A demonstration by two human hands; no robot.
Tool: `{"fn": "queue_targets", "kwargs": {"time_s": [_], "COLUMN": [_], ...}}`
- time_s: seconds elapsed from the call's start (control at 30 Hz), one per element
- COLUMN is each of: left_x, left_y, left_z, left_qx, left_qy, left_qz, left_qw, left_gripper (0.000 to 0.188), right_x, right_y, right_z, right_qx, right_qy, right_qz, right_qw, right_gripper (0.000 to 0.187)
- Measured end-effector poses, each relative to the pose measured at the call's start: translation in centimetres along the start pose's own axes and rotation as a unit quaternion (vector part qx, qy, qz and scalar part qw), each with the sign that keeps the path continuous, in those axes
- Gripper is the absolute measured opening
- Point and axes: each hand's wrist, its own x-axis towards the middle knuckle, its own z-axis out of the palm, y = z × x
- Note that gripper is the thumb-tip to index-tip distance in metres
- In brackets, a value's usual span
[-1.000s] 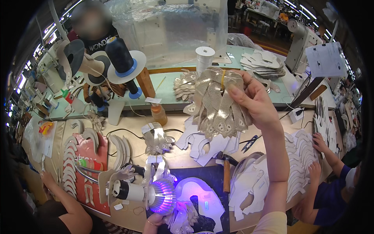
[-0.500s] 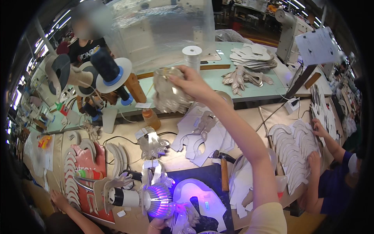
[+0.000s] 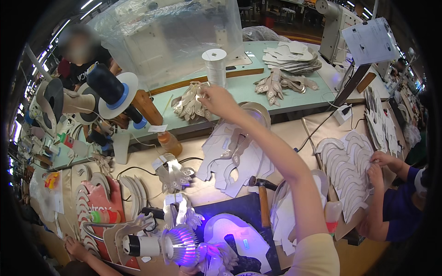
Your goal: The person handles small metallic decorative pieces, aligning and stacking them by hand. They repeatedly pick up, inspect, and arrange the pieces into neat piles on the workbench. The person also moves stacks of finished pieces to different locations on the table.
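My right arm, in a pale yellow sleeve, reaches far across to the green tabletop (image 3: pixel 156 131). There my right hand (image 3: pixel 217 101) has its fingers curled at the right edge of a bundle of shiny beige cut shoe pieces (image 3: pixel 191 103), which lies on that surface beside a white thread cone (image 3: pixel 215 69). Low in the middle, a lit lamp (image 3: pixel 179 246) throws violet light. Beside it a second bundle of beige pieces (image 3: pixel 216 257) sits by a large white cut panel (image 3: pixel 237 237). My left hand (image 3: pixel 188 270) is mostly hidden behind the lamp, its fingers out of sight.
Two more beige bundles, a glue bottle (image 3: pixel 169 143) and a hammer (image 3: pixel 263 198) lie around the workbench. Thread spools (image 3: pixel 108 87) stand at the left. Co-workers' hands are at the right (image 3: pixel 380 165) and lower left (image 3: pixel 76 248). White panels (image 3: pixel 345 170) cover a board at right.
My right hand has lowered the beige bundle from the air onto the green tabletop, where it now lies fanned out. The whole view has shifted slightly.
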Motion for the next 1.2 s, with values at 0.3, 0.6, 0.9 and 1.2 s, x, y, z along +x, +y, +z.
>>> {"fn": "queue_targets", "kwargs": {"time_s": [0.3, 0.6, 0.9, 1.2], "left_x": [-6.6, -25.0, -29.3, -20.3], "left_y": [8.7, 21.0, 18.5, 10.5], "left_z": [-3.6, -10.6, -10.5, -6.3], "left_qx": [-0.052, -0.02, 0.735, 0.871], "left_qy": [-0.02, 0.033, 0.452, 0.427], "left_qz": [0.21, 0.496, 0.254, -0.024], "left_qw": [0.976, 0.867, 0.437, 0.243], "left_gripper": [0.021, 0.015, 0.013, 0.014], "right_x": [-5.9, -2.2, -0.3, -3.4], "right_y": [11.6, 19.0, 14.8, 19.4], "right_z": [-13.0, -12.3, -8.2, -11.1], "right_qx": [0.005, -0.109, -0.231, -0.244], "right_qy": [0.221, 0.164, 0.096, 0.381], "right_qz": [0.194, 0.401, 0.422, 0.314], "right_qw": [0.956, 0.894, 0.872, 0.835], "right_gripper": [0.022, 0.062, 0.085, 0.061]}}
